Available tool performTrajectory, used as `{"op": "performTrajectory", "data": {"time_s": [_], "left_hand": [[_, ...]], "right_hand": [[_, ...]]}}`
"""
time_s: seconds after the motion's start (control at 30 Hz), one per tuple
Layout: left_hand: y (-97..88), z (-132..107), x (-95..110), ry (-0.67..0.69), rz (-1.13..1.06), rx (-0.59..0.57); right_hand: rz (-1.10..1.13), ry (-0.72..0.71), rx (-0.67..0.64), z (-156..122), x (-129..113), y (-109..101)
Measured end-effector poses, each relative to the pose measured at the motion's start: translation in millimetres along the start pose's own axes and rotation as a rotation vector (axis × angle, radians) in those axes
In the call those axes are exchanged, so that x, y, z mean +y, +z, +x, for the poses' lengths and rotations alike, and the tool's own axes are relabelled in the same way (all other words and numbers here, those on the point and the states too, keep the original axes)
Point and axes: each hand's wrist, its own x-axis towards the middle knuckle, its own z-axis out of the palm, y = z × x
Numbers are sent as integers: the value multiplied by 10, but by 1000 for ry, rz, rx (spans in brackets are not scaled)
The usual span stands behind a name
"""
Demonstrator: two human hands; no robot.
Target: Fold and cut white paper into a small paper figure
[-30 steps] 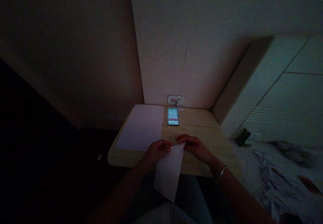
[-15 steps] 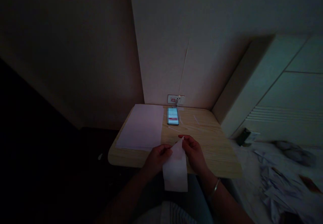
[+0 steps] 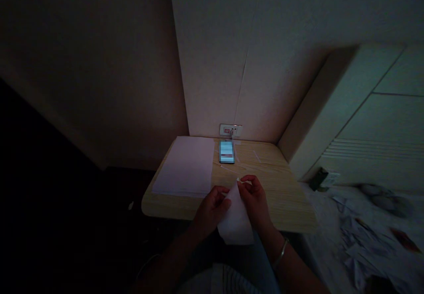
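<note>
A white sheet of paper (image 3: 236, 223), narrowing to a point at its top, is held between both hands over the table's near edge. My left hand (image 3: 213, 208) grips its left side, thumb on the face toward me. At the upper tip, my right hand (image 3: 254, 199) pinches the paper between thumb and fingers; a bracelet circles that wrist. The lower end of the sheet hangs above my lap. Beyond the hands, a phone (image 3: 227, 152) with a lit screen lies on the light wooden table (image 3: 281, 188). In the dim light the exact folds are hard to make out.
A stack of white paper (image 3: 187, 166) covers the table's left part. Thin paper strips (image 3: 256, 156) lie near the phone. A wall socket (image 3: 231, 130) with a plug sits behind it. To the right, a bed (image 3: 326, 236) carries several folded paper pieces (image 3: 359, 245) and a dark box (image 3: 319, 179).
The paper's lower end has swung slightly right and up. My left hand has shifted a little toward the right, and my right hand's fingers have moved slightly at the tip.
</note>
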Motion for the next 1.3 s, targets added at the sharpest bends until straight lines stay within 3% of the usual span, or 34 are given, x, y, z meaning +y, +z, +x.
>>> {"op": "performTrajectory", "data": {"time_s": [0.23, 0.4, 0.57, 0.73, 1.07, 1.3], "left_hand": [[15, -41, 48, 44, 60, 126], [-31, 15, 148, 52, 108, 120], [-117, 152, 347, -22, 1, 77], [-156, 196, 412, -81, -71, 30], [-155, 172, 452, -91, -163, 89], [-87, 166, 442, -21, -128, 205]], "right_hand": [[-210, 1, -60, -55, -61, -4], [-273, -2, -99, -81, -60, -5], [-462, -73, -248, -140, -47, 3], [-564, -132, -256, -201, -83, 51], [-534, -104, -216, -205, -119, 110], [-366, -12, -181, -209, -111, 120]]}}
